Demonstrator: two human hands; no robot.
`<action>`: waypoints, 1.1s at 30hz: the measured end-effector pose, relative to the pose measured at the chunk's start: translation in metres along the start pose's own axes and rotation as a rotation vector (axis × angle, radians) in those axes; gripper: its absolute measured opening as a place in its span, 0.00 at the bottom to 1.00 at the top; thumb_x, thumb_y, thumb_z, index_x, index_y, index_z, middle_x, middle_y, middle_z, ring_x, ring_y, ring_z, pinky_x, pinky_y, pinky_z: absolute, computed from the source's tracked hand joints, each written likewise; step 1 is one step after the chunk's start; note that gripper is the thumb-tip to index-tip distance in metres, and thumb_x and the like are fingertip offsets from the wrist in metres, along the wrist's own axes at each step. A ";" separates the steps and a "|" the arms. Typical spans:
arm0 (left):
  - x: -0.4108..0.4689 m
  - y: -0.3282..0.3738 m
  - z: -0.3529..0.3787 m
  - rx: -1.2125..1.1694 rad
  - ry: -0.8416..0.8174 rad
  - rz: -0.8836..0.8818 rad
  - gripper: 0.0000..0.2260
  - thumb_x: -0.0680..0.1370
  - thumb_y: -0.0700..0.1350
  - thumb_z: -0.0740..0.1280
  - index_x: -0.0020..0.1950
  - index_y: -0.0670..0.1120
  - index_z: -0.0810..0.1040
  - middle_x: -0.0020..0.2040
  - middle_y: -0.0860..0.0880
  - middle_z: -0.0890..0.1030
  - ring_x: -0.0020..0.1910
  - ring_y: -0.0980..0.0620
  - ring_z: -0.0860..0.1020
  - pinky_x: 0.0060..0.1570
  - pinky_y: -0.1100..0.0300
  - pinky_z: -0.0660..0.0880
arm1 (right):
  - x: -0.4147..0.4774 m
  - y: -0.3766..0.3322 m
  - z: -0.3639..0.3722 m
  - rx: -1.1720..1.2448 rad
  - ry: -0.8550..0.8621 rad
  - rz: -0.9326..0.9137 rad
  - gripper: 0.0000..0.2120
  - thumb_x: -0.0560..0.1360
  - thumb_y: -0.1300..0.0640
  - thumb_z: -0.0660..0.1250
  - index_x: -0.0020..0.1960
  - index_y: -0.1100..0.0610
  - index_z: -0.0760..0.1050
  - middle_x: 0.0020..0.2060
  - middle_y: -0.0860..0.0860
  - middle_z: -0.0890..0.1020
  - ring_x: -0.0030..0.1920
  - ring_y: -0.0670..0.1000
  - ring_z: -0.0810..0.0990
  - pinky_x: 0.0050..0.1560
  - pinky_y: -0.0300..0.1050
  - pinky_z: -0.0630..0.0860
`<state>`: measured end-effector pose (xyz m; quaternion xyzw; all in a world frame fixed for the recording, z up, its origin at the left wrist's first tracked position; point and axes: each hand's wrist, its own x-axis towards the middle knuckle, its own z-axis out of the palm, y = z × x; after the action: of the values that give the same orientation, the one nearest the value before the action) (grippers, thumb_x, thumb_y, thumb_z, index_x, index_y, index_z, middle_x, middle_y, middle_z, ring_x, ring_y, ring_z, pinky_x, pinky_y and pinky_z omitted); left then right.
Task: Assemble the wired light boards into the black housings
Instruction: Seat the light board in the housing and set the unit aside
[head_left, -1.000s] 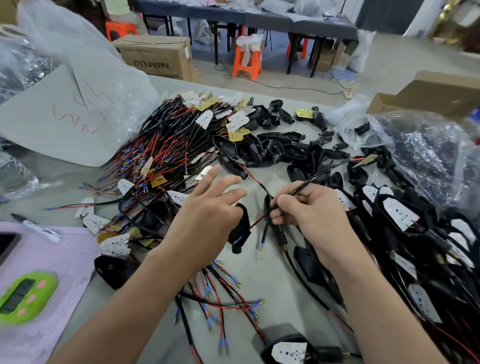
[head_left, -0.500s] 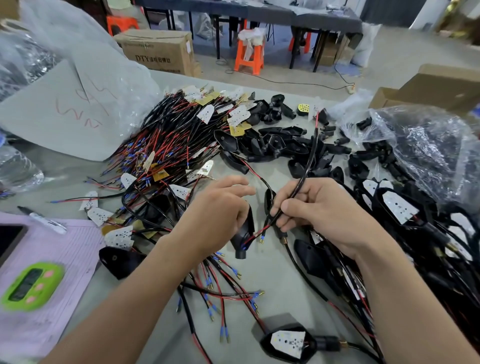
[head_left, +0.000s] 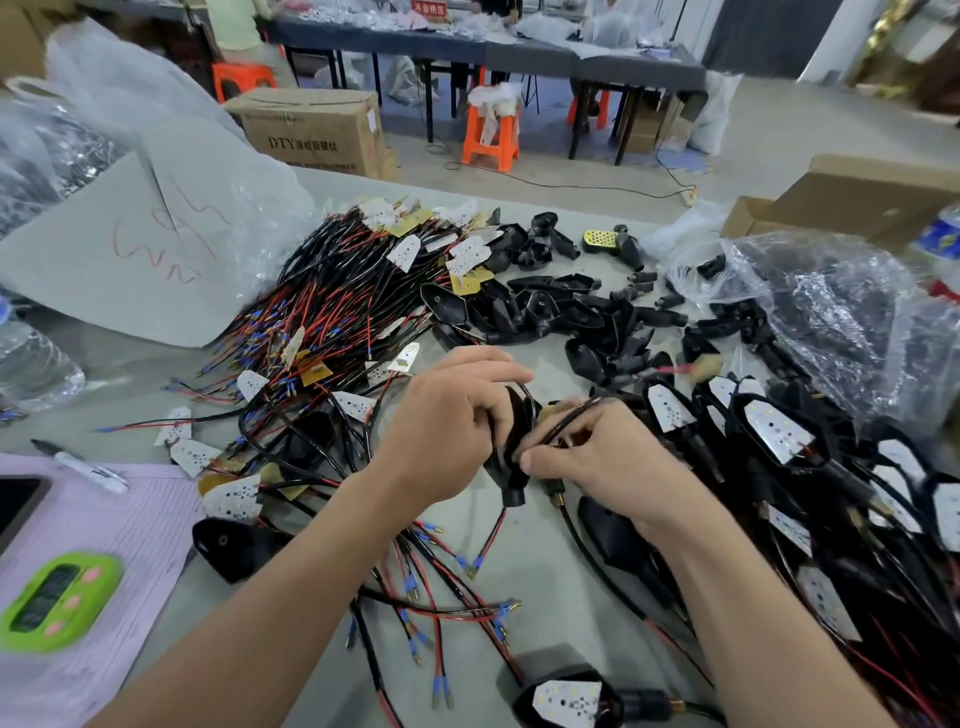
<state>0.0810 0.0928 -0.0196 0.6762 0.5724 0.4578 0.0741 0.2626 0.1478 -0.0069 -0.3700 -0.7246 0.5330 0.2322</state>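
Observation:
My left hand (head_left: 447, 431) grips a black housing (head_left: 511, 478) at the middle of the table, its stem pointing down. My right hand (head_left: 597, 457) pinches the black-sleeved wire (head_left: 566, 421) of a light board right against that housing. The wire's red and black ends (head_left: 485, 545) hang out below the stem. The board on this wire (head_left: 704, 366) trails blurred to the upper right. A pile of wired light boards (head_left: 332, 312) lies at the left. Empty black housings (head_left: 561, 312) lie behind my hands. Assembled units (head_left: 779, 436) lie at the right.
A green timer (head_left: 57, 603) and a pen (head_left: 88, 467) rest on a pink sheet (head_left: 130, 525) at the lower left. Plastic bags (head_left: 831, 312) sit at the right and far left. One assembled unit (head_left: 566, 701) lies near the front edge. Cardboard boxes (head_left: 317, 130) stand behind.
The wire has been drawn through the housing: its ends now hang below the stem. My hands have come together and the trailing board has swung down from the upper right.

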 end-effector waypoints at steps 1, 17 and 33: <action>0.001 -0.001 0.000 -0.026 0.012 -0.026 0.20 0.64 0.26 0.60 0.25 0.50 0.75 0.53 0.55 0.86 0.63 0.58 0.77 0.64 0.65 0.70 | 0.001 0.002 0.003 -0.008 0.052 -0.006 0.07 0.69 0.66 0.77 0.38 0.55 0.87 0.38 0.41 0.85 0.40 0.42 0.81 0.42 0.39 0.77; -0.028 -0.011 0.024 -0.622 -0.262 -0.808 0.07 0.82 0.35 0.66 0.49 0.40 0.83 0.26 0.48 0.72 0.22 0.55 0.63 0.23 0.65 0.58 | 0.024 0.020 0.030 0.358 0.431 0.138 0.09 0.63 0.52 0.76 0.42 0.54 0.87 0.40 0.56 0.87 0.46 0.64 0.86 0.50 0.66 0.83; -0.082 -0.055 -0.024 -0.679 -0.314 -0.911 0.10 0.79 0.46 0.69 0.47 0.42 0.88 0.26 0.51 0.60 0.23 0.55 0.56 0.23 0.66 0.56 | 0.046 0.030 0.002 1.124 0.517 0.357 0.04 0.76 0.68 0.70 0.49 0.64 0.76 0.38 0.59 0.79 0.41 0.59 0.83 0.42 0.54 0.85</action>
<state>0.0316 0.0319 -0.0846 0.3604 0.6089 0.4319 0.5593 0.2415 0.1871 -0.0385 -0.4231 -0.1827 0.7556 0.4656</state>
